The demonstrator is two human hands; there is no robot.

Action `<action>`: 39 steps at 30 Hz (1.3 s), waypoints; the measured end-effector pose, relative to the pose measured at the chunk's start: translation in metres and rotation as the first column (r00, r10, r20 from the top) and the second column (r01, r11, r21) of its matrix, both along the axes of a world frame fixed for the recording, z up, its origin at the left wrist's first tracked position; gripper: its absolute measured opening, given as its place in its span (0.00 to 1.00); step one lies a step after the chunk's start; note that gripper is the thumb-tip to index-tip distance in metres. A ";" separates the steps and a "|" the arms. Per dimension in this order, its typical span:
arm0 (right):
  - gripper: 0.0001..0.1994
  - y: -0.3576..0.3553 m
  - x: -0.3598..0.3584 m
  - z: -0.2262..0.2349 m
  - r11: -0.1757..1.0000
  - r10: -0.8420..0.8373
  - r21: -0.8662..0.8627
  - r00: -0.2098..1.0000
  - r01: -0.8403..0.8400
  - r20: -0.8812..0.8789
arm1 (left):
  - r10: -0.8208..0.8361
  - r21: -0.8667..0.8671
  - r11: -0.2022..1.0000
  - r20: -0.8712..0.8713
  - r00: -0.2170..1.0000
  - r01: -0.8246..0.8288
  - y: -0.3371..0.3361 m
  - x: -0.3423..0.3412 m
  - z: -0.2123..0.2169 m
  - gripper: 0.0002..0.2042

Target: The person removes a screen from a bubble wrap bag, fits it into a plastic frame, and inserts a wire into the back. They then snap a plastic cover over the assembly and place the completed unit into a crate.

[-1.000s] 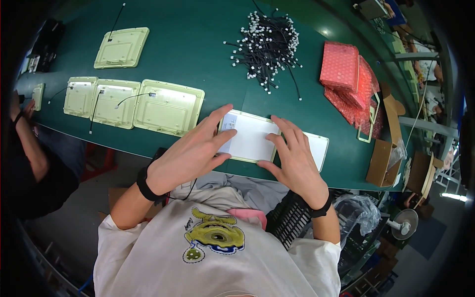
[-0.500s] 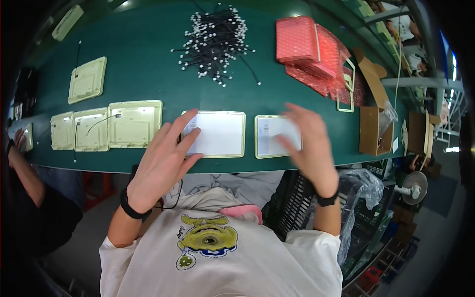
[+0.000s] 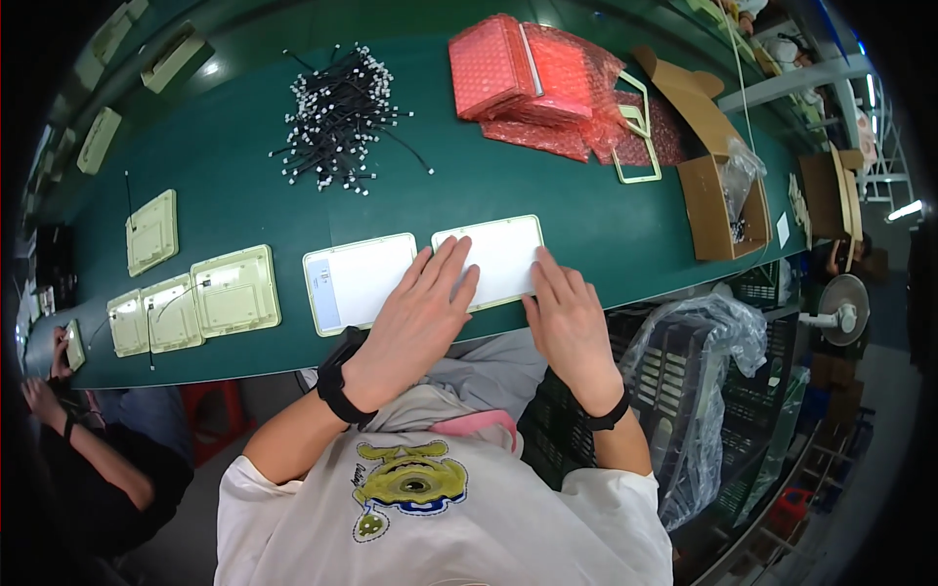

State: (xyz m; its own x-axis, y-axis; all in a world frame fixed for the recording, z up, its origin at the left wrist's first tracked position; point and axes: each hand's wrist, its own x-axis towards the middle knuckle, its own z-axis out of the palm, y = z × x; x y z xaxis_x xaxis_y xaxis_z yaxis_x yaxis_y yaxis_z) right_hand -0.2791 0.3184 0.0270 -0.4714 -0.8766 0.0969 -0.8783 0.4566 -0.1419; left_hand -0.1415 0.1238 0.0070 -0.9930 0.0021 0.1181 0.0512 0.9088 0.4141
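Observation:
Two pale-green framed panels with white faces lie side by side on the table in front of me. My left hand (image 3: 430,303) stretches over the gap between them, its fingertips on the left part of the right panel (image 3: 503,249). At that panel's right edge rests my right hand (image 3: 570,317), fingers extended and thumb near the lower corner. Neither hand grips anything. The left panel (image 3: 376,273) has a greyish strip with a small label along its left side; its lower right corner is partly behind my left hand.
Several pale-green casings (image 3: 234,288) with thin black cables lie at the left. Farther back are a heap of black cables (image 3: 342,117) with white connectors and red bubble-wrap packs (image 3: 489,73). A cardboard box (image 3: 703,210) stands at right. Another person's hand (image 3: 61,352) holds a casing at far left.
My left hand has moved right from the left panel onto the right panel. My right hand has come down to the right panel's edge. The view has shifted, and the panels now sit closer together.

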 end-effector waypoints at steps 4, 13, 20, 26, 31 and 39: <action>0.25 -0.001 0.007 0.002 0.997 0.083 0.005 0.996 -0.083 0.037 | 0.013 -0.057 0.998 -0.013 1.000 -0.014 -0.001 0.004 0.000 0.27; 0.19 -0.019 -0.005 0.034 0.991 0.105 0.072 0.991 -0.111 0.085 | 0.022 0.029 0.999 -0.029 0.999 -0.021 -0.007 0.008 -0.005 0.26; 0.08 -0.169 -0.049 0.031 0.941 0.326 -0.202 0.891 -0.273 0.316 | 0.219 0.331 0.927 -0.091 0.971 -0.178 -0.039 0.043 0.047 0.12; 0.08 -0.243 -0.052 -0.006 0.938 0.345 -0.085 0.882 -0.336 0.320 | 0.555 0.232 0.802 0.055 0.830 -0.551 -0.144 0.058 0.056 0.07; 0.07 -0.252 -0.063 -0.013 0.927 0.362 -0.078 0.824 -0.366 0.437 | 0.533 0.188 0.834 -0.030 0.846 -0.519 -0.176 0.027 0.031 0.08; 0.06 -0.228 -0.065 0.020 0.959 0.199 -0.093 0.407 -0.267 0.891 | 0.516 0.149 0.849 -0.031 0.856 -0.506 -0.174 0.003 0.006 0.08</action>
State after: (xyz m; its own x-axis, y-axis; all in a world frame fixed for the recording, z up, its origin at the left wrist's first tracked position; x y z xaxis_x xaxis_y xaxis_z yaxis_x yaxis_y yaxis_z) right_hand -0.3439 0.0906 0.0474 -0.0426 -0.9542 -0.2960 -0.3558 0.2913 -0.8880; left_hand -0.1384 -0.0502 0.0129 -0.8391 -0.5236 0.1475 -0.3738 0.7520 0.5429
